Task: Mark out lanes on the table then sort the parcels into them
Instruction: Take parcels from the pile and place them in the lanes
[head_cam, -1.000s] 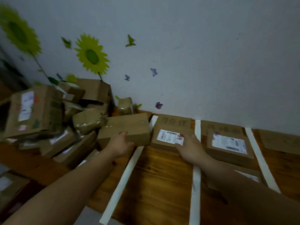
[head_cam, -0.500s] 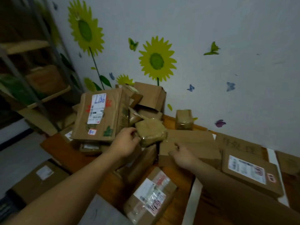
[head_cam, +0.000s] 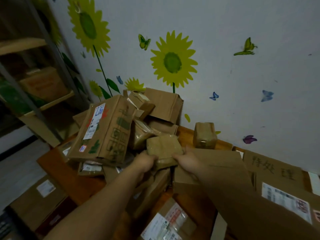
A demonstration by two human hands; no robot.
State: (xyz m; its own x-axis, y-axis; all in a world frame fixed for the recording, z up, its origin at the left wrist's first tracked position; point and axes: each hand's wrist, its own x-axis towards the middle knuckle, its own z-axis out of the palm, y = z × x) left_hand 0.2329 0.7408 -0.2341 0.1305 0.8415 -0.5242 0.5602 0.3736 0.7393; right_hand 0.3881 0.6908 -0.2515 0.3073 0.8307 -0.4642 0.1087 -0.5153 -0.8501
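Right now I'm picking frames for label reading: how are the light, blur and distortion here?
Head view: dim overall, corners darkened, shelf at left nearly lost; wide-angle lens bends the edges; left hand and right hand on the small wrapped parcel look soft; the label on the big tilted box shows but its print is unreadable.

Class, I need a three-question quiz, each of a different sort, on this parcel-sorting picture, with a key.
1. True or false: both hands hold the small taped parcel.
2. Which stands alone by the wall? A) tall taped parcel B) large printed box C) labelled box
3. Fill in: the left hand and right hand grip the parcel from opposite ____.

Key: 1 true; 2 A; 3 sides.
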